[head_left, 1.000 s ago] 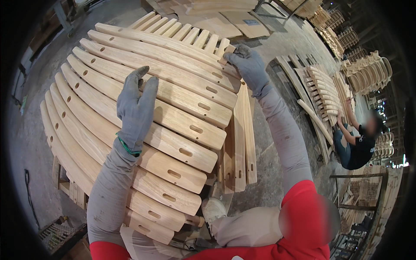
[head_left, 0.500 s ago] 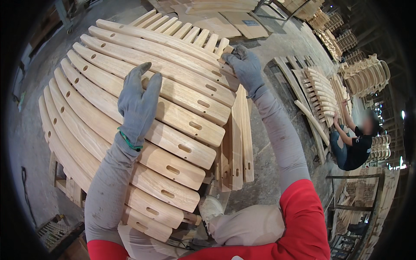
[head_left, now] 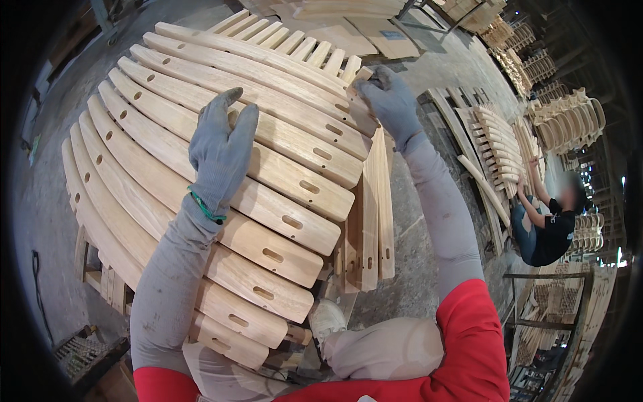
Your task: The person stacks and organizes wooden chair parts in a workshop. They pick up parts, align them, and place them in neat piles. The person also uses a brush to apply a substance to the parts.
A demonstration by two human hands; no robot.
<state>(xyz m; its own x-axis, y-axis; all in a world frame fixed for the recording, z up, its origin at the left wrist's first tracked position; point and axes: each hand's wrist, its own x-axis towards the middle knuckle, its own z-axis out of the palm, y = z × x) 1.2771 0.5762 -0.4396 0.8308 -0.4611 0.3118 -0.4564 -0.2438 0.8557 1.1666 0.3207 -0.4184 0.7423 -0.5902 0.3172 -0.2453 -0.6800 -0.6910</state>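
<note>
Curved pale wooden slats (head_left: 268, 204) with oval slots lie side by side in front of me. My left hand (head_left: 221, 144), in a grey glove, rests on the middle slats with thumb and fingers apart, holding nothing visible. My right hand (head_left: 390, 106), gloved too, is at the far right ends of the slats. Its fingers are pinched on a small tan piece (head_left: 364, 73), whose kind I cannot make out. Below that hand, the end of the top slats looks smeared. Shorter slat ends (head_left: 301, 50) show in a row behind.
Straight wooden pieces (head_left: 370, 228) stand under the slats' right ends. To the right, a person (head_left: 552, 221) sits by another slat stack (head_left: 495, 144). Flattened cardboard (head_left: 385, 37) lies on the floor at the back. A metal rack (head_left: 549, 321) holds wood at lower right.
The slats and both hands appear slightly farther right in the picture. My right hand, fingers still pinched, stays at the slats' far right ends; my left hand keeps its pose on the slats.
</note>
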